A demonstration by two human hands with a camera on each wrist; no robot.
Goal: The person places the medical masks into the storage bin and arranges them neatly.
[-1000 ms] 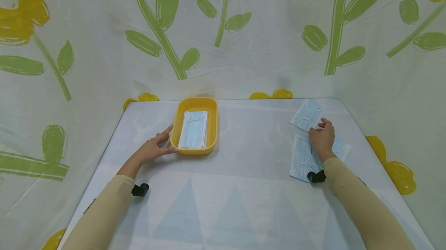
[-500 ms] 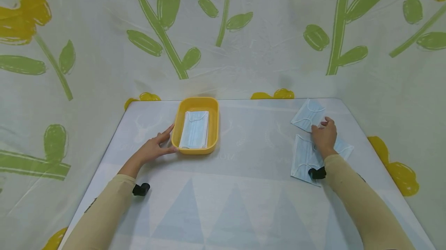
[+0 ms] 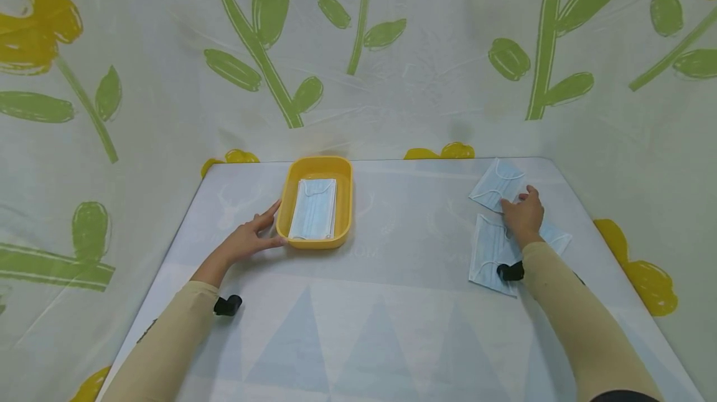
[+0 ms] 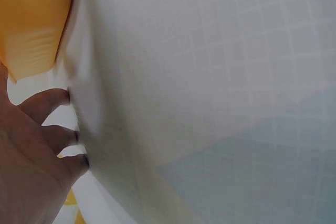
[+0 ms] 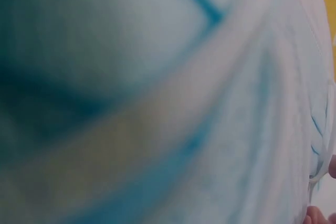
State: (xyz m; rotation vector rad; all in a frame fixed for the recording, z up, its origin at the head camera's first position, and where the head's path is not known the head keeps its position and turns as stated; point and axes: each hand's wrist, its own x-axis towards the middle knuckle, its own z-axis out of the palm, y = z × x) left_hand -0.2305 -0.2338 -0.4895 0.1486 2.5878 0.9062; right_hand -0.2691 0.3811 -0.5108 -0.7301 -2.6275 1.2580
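A yellow tray (image 3: 343,228) stands at the back of the table with a stack of light blue face masks (image 3: 313,209) in it. My left hand (image 3: 246,239) touches its left side, thumb at the near corner and fingers spread; its other fingertips reach the cloth in the left wrist view. Over at the right, my right hand (image 3: 524,214) is above the loose masks. Its thumb is at the near corner of the upper mask (image 3: 497,183). Another mask (image 3: 486,249) and a third (image 3: 554,237) lie partly under this hand. In the right wrist view, fingertips (image 5: 316,216) show apart beside an ear loop.
The table (image 3: 381,290) has a pale cloth with blue triangles. A flower-printed curtain (image 3: 437,78) rises right behind its far edge and along both sides. Black wrist cameras (image 3: 228,305) sit at both wrists, the right one over a mask.
My right hand has shifted slightly up and to the right over the masks, its thumb staying by the upper mask. The left hand and the tray hold their places.
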